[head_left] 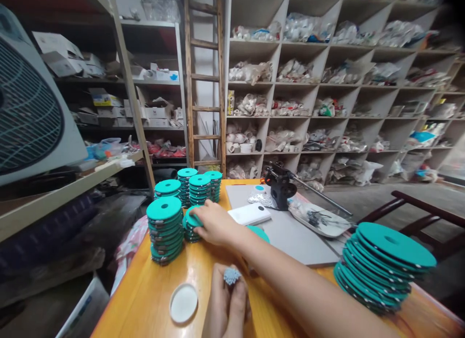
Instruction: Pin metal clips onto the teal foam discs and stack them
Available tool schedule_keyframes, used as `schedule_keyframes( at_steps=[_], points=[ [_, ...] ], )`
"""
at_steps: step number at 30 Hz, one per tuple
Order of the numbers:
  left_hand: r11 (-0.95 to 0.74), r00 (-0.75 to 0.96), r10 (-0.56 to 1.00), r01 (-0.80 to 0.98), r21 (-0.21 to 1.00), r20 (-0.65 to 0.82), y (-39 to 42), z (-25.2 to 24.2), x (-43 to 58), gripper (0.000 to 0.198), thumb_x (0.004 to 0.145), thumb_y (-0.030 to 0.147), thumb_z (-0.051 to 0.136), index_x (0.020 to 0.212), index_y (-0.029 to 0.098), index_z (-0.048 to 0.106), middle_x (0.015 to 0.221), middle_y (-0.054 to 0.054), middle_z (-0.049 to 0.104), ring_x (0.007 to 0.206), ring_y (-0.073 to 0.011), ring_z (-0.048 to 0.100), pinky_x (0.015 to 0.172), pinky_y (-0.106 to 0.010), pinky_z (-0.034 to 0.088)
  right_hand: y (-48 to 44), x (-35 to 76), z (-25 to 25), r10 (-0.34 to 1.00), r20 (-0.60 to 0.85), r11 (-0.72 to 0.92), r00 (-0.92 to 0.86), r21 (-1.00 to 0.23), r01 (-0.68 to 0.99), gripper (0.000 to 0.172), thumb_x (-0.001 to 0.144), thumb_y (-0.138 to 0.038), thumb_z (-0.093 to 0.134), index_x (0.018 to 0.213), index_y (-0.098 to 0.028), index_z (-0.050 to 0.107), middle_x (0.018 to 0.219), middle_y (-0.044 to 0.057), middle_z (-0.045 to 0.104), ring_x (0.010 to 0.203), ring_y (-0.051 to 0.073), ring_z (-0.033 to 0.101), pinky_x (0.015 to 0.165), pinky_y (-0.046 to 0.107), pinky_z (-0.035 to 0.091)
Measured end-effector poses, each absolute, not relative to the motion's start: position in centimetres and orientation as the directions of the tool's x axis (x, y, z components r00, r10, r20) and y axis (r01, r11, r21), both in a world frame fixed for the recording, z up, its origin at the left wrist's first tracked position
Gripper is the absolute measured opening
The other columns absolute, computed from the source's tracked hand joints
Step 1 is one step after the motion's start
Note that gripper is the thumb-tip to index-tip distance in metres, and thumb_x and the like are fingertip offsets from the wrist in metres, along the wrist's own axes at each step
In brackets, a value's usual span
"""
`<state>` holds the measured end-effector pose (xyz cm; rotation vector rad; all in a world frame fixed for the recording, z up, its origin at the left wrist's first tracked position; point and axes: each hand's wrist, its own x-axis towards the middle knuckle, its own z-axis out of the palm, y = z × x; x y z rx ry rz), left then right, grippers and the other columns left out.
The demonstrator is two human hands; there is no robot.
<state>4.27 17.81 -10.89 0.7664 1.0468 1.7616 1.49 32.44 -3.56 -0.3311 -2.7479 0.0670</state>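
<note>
My right hand (214,222) reaches in from the lower right and grips the top of a short stack of teal discs (192,226). Several taller stacks of teal discs (165,231) stand just left and behind it. A large leaning stack of teal discs (381,263) lies at the right, and a single teal disc (258,233) is partly hidden by my right forearm. Near the table's front edge, my left hand (227,304) is raised, pinching a small grey-blue knobbly ball (231,276). A round white lid (183,303) lies to its left.
The orange wooden table (138,304) also carries a grey board (290,236), a white power bank (250,213), a foil packet (262,197), a black clamp with a metal rod (280,187) and a painted tray (319,219). A fan (29,105) and shelves surround it.
</note>
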Motion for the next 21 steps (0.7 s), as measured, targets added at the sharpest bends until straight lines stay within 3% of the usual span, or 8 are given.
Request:
schedule_keyframes(
  at_steps=[5, 8, 11, 15, 18, 21],
  points=[
    [-0.371, -0.646, 0.758, -0.315, 0.873, 0.089, 17.9, -9.2, 3.3, 0.039, 0.072, 0.053, 0.073, 0.083, 0.022, 0.052, 0.068, 0.004, 0.045, 0.059, -0.0105, 0.04, 0.055, -0.023, 0.035, 28.8, 9.4, -2.1, 0.361, 0.454, 0.93, -0.814, -0.238, 0.28, 0.032, 0.086, -0.024, 0.061, 0.117, -0.018, 0.053, 0.103, 0.004, 0.063, 0.094, 0.02, 0.05, 0.08, 0.033, 0.044],
    [-0.392, -0.695, 0.713, -0.284, 0.875, 0.094, 17.9, -8.1, 3.3, 0.041, 0.069, 0.048, 0.078, 0.092, 0.022, 0.057, 0.069, 0.005, 0.049, 0.059, -0.0096, 0.044, 0.055, -0.021, 0.038, 26.2, 14.2, -2.0, 0.446, 0.47, 0.888, -0.762, -0.342, 0.309, 0.03, 0.086, -0.019, 0.06, 0.115, -0.02, 0.054, 0.1, 0.002, 0.062, 0.094, 0.02, 0.049, 0.081, 0.034, 0.043],
    [-0.328, -0.65, 0.754, -0.244, 0.913, 0.097, 17.8, -7.8, 3.8, 0.04, 0.069, 0.045, 0.078, 0.097, 0.021, 0.063, 0.067, 0.004, 0.051, 0.061, -0.0104, 0.048, 0.056, -0.02, 0.04, 24.4, 17.1, -3.0, 0.497, 0.455, 0.856, -0.739, -0.398, 0.331, 0.03, 0.083, -0.016, 0.06, 0.113, -0.02, 0.057, 0.099, 0.005, 0.062, 0.095, 0.023, 0.05, 0.084, 0.039, 0.044],
    [-0.269, -0.508, 0.841, -0.095, 0.958, 0.186, 17.7, -8.9, 4.1, 0.02, 0.073, 0.038, 0.076, 0.077, 0.019, 0.068, 0.075, -0.002, 0.063, 0.075, -0.0165, 0.059, 0.069, -0.023, 0.047, 23.4, 18.6, -5.2, 0.501, 0.474, 0.857, -0.724, -0.39, 0.337, 0.034, 0.081, -0.013, 0.057, 0.114, -0.018, 0.06, 0.099, 0.009, 0.063, 0.093, 0.026, 0.053, 0.079, 0.041, 0.047],
    [-0.277, -0.369, 0.888, 0.043, 0.96, 0.273, 17.6, -10.1, 3.8, 0.02, 0.079, 0.037, 0.069, 0.071, 0.019, 0.069, 0.071, -0.003, 0.062, 0.07, -0.0177, 0.06, 0.066, -0.025, 0.048, 22.8, 19.3, -6.9, 0.616, 0.477, 0.773, -0.627, -0.521, 0.363, 0.036, 0.078, -0.012, 0.059, 0.114, -0.016, 0.06, 0.099, 0.009, 0.064, 0.091, 0.024, 0.057, 0.076, 0.036, 0.05],
    [-0.235, -0.271, 0.93, 0.083, 0.969, 0.248, 17.7, -11.1, 3.4, 0.021, 0.081, 0.04, 0.066, 0.074, 0.02, 0.069, 0.071, -0.003, 0.06, 0.068, -0.0175, 0.061, 0.064, -0.025, 0.047, 22.3, 20.7, -8.2, 0.737, 0.392, 0.646, -0.551, -0.649, 0.402, 0.042, 0.077, -0.015, 0.061, 0.119, -0.016, 0.058, 0.094, 0.007, 0.065, 0.075, 0.018, 0.06, 0.068, 0.03, 0.053]
  ],
)
